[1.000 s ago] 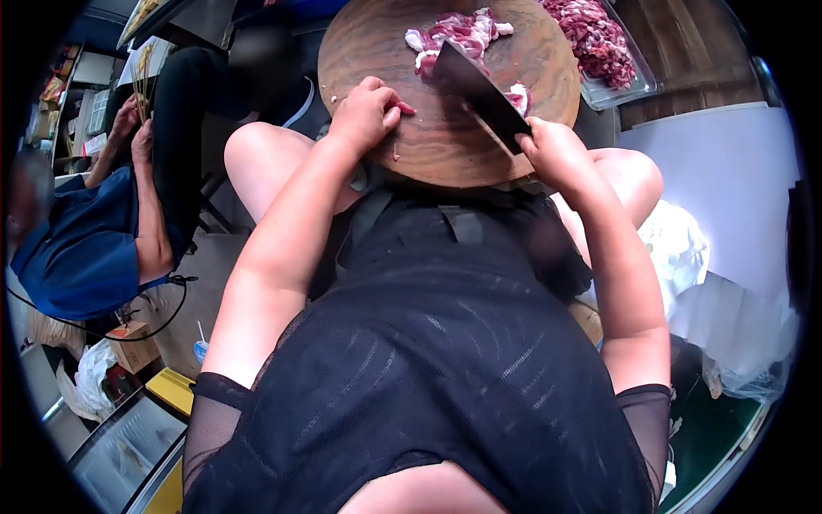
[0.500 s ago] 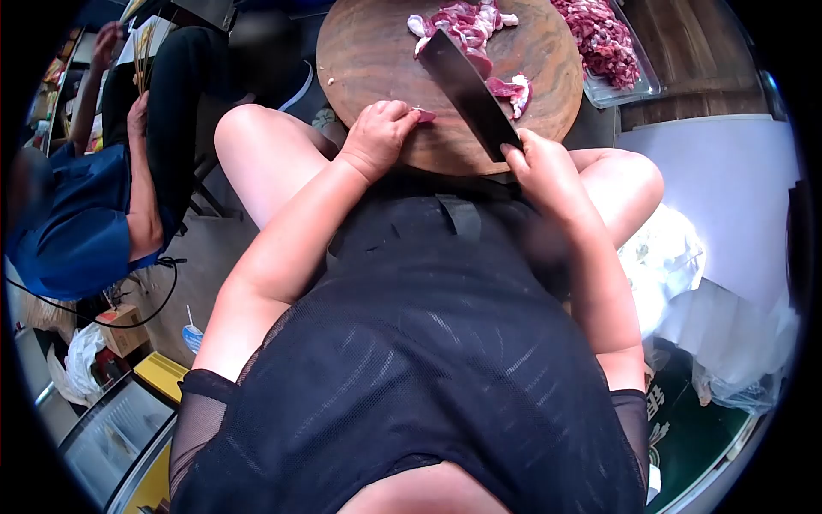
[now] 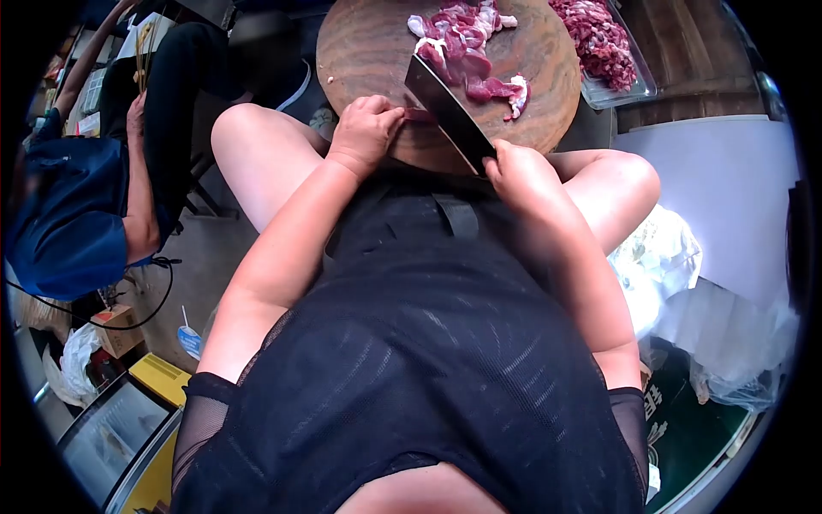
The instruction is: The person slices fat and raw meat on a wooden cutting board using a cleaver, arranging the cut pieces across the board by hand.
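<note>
My right hand (image 3: 524, 176) is closed round the handle of a cleaver (image 3: 449, 114), whose broad dark blade slants up and left over a round wooden chopping board (image 3: 368, 51). At the board's near left, my left hand (image 3: 366, 133) has its fingers bent and pressed on a small strip of red meat (image 3: 417, 115). That strip reaches from the fingertips toward the blade, which partly hides its far end. Beyond the cleaver lies a heap of raw meat pieces (image 3: 467, 38), red with white fat. One piece (image 3: 514, 94) with a pale end trails to the right.
A clear plastic tray (image 3: 638, 90) of cut meat (image 3: 599, 43) stands right of the board. On the left a co-worker in a blue shirt (image 3: 73, 214) sits holding thin sticks (image 3: 144, 60). Plastic bags (image 3: 655, 257) lie at the right, near a white panel (image 3: 711, 197).
The cleaver and my right hand have shifted left and slightly down, nearer my left hand. My left hand has moved a little left. More of the meat strip shows beside its fingertips.
</note>
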### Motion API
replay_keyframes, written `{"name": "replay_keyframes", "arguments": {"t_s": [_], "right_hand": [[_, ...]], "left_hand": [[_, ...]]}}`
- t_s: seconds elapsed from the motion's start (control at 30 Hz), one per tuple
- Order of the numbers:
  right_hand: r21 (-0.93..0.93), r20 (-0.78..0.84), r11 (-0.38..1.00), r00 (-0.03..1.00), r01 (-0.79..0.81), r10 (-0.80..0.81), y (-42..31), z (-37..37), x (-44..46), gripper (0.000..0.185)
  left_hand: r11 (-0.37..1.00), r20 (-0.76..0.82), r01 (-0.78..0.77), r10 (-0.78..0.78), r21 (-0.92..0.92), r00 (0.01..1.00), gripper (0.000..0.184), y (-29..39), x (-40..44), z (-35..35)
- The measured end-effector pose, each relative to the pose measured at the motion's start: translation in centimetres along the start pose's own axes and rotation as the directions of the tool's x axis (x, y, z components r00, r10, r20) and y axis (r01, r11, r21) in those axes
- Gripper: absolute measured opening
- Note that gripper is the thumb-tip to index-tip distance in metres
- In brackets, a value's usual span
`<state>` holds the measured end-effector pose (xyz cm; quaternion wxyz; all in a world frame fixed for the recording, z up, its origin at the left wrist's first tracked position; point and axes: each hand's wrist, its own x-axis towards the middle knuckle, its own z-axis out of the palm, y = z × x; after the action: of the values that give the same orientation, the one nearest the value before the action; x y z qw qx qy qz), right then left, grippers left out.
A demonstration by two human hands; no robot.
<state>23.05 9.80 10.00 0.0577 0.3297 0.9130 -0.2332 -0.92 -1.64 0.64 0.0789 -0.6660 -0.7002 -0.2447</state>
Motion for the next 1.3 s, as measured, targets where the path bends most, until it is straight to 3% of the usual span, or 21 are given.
{"name": "replay_keyframes", "arguments": {"t_s": [0.07,0.1,0.17,0.2,0.27,0.3,0.37,0.77,0.87,0.9,1.03,1.17,1.23,1.3], "right_hand": [[0.014,-0.020,1.000,1.000,0.006,-0.006,-0.5,-0.6,-0.5,0.023],[0.015,-0.019,1.000,1.000,0.005,-0.005,-0.8,-0.6,-0.8,0.023],[-0.018,-0.167,0.998,0.984,0.057,-0.060,-1.3,-0.5,-1.6,0.019],[-0.014,-0.162,0.998,0.985,0.053,-0.055,-1.2,-0.1,-1.5,0.019],[-0.118,-0.243,0.981,0.953,0.157,-0.182,-1.0,0.6,-1.3,0.013],[-0.116,-0.243,0.981,0.954,0.153,-0.177,-1.0,0.6,-1.1,0.013],[-0.168,-0.067,0.976,0.986,0.140,-0.153,-0.9,0.6,-0.7,0.011],[-0.084,0.059,0.986,0.989,0.142,-0.137,-3.7,-1.4,1.9,0.015],[-0.089,0.001,0.978,0.982,0.188,-0.189,-3.0,-1.7,1.8,0.014],[-0.092,0.004,0.977,0.981,0.193,-0.194,-2.7,-1.9,1.7,0.014],[0.071,-0.029,0.996,0.998,0.053,-0.052,-0.9,-1.8,1.0,0.020],[0.066,-0.011,0.997,0.999,-0.046,0.046,0.3,-1.7,0.8,0.022],[0.107,-0.028,0.993,0.998,-0.044,0.048,0.8,-1.7,0.5,0.023],[0.147,-0.046,0.988,0.998,-0.040,0.047,0.8,-1.7,0.2,0.023]], "left_hand": [[1.000,0.005,0.008,-0.008,-0.023,1.000,0.017,0.0,-0.1,-0.3],[0.998,-0.070,-0.006,0.002,-0.058,0.998,0.015,0.1,0.0,-0.4],[0.995,-0.139,-0.021,0.008,-0.095,0.990,0.013,0.4,0.1,-0.1],[0.991,-0.159,-0.061,0.042,-0.115,0.986,0.011,0.7,0.1,0.4],[0.985,-0.177,-0.103,0.078,-0.137,0.981,0.010,1.0,0.2,0.9],[0.986,-0.143,-0.108,0.090,-0.125,0.986,0.010,0.9,0.3,1.1],[0.986,-0.106,-0.114,0.102,-0.120,0.989,0.010,0.7,0.5,1.6],[0.996,-0.133,-0.080,0.076,-0.030,0.988,0.022,1.0,0.9,1.7],[0.995,-0.150,-0.100,0.095,-0.027,0.984,0.022,0.9,0.6,1.6],[0.994,-0.083,-0.066,0.060,-0.083,0.995,0.022,0.7,0.5,1.4],[0.982,0.012,0.050,-0.049,-0.184,0.999,0.017,0.7,0.6,0.7],[0.967,-0.039,0.034,-0.045,-0.252,0.998,0.016,1.6,1.5,-0.3],[0.975,-0.031,-0.055,0.049,-0.216,0.998,0.018,1.9,2.0,0.0],[0.985,0.023,-0.042,0.046,-0.166,0.999,0.019,1.5,2.4,0.5]]}}
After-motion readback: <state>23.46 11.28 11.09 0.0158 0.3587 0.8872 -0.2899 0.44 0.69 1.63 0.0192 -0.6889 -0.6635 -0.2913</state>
